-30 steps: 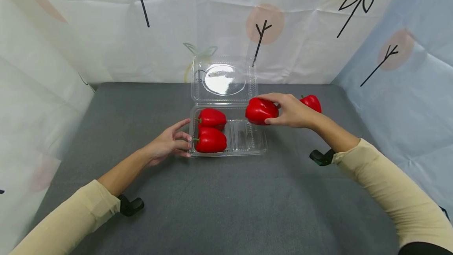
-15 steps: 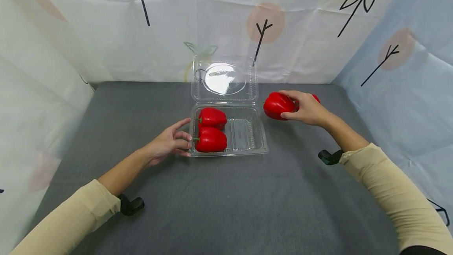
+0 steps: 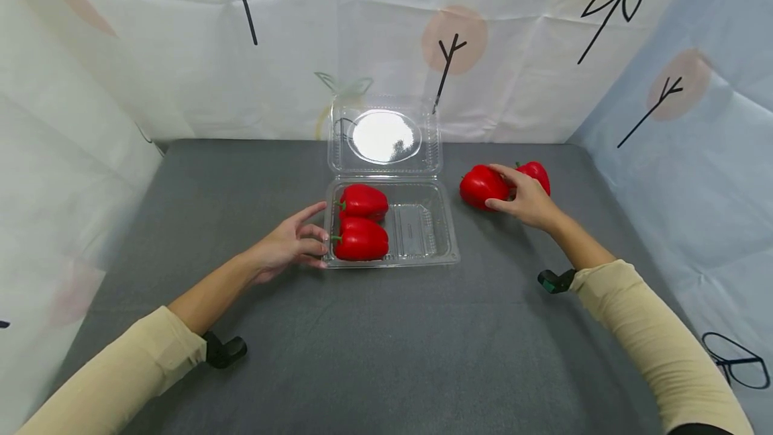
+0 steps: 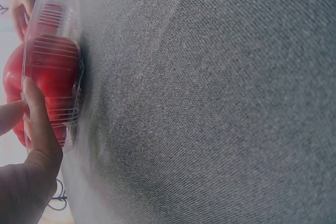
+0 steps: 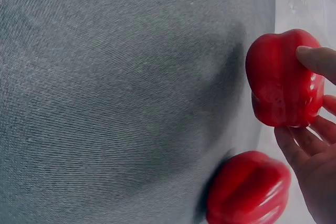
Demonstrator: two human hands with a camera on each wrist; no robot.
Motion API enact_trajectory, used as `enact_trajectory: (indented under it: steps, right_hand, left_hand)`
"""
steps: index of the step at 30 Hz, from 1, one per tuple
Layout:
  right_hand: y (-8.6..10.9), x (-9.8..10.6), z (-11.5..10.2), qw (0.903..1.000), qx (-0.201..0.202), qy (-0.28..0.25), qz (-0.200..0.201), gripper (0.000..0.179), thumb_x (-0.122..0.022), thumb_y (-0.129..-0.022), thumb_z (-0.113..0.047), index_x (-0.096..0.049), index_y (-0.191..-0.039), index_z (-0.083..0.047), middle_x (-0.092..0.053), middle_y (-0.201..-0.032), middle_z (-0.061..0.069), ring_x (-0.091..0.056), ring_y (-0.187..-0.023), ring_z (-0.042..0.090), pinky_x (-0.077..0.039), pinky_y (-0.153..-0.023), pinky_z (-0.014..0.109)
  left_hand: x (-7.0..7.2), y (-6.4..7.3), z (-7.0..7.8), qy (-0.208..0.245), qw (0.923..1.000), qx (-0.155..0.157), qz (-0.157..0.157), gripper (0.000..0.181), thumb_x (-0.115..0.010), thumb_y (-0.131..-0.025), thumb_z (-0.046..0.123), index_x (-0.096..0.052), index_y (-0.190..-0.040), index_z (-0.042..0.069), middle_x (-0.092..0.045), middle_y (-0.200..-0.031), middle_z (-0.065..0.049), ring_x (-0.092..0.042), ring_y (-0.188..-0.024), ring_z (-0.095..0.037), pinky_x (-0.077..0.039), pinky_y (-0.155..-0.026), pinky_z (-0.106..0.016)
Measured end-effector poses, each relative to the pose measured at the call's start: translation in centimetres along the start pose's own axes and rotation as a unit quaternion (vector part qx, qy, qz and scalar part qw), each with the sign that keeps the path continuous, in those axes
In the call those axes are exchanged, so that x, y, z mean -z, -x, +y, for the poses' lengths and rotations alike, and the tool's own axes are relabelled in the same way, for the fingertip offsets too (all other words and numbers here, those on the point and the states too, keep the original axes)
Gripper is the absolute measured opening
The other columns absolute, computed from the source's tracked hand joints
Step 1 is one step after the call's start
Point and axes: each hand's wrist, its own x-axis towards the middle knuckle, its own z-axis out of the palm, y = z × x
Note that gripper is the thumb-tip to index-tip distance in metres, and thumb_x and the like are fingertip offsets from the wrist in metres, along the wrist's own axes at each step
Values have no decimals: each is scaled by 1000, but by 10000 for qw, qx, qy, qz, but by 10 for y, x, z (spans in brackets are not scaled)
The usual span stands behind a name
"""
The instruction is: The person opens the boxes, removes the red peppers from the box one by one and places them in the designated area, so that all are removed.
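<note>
Pepper (image 3: 482, 186) is gripped by right hand (image 3: 531, 201), thumb (image 5: 318, 59) opposing fingers (image 5: 293, 150); light squeeze advised. Container (image 3: 443, 223) is touched by left hand (image 3: 279, 247), digits loose; shoving best avoided.

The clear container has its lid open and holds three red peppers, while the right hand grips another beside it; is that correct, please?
Not quite: the clear container holds two red peppers, not three, as the head view shows. Its lid is open, and the right hand grips another pepper beside the container.
</note>
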Motion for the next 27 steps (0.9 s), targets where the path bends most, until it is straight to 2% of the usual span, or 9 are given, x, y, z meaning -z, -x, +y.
enact_trajectory:
  steps: [6,13,22,27]
  right_hand:
    - [2,-4,10,9993,-220,-216,216,72,-73,-88,-11,-37,-150,-1,-44,-144,28,-50,-118,48,-48,-95,63]
    - [3,-11,17,9972,-258,-534,452,72,-73,-88,-9,-37,-150,-2,-43,-144,27,-51,-119,48,-47,-98,63]
    - [7,-11,18,9974,-285,-503,426,78,-72,-89,-9,-30,-153,1,-39,-149,28,-51,-119,47,-46,-99,62]
    - [6,-9,15,9978,-257,-422,436,77,-72,-89,-11,-31,-153,0,-39,-149,29,-51,-118,47,-46,-98,64]
  left_hand:
    - [0,0,0,-40,10000,22,0,86,-58,-93,-5,-9,-160,16,-54,-105,-10,-60,-89,-22,-59,-84,-44]
    - [0,0,1,-39,10000,45,-4,86,-58,-93,-5,-9,-160,16,-54,-105,-10,-60,-89,-22,-59,-84,-44]
    - [0,-1,1,-70,10000,70,3,86,-58,-93,-4,-9,-161,17,-53,-105,-10,-59,-89,-22,-59,-84,-43]
    - [0,-1,0,-65,10000,56,-6,86,-58,-93,-4,-9,-160,17,-54,-105,-10,-60,-89,-22,-59,-84,-43]
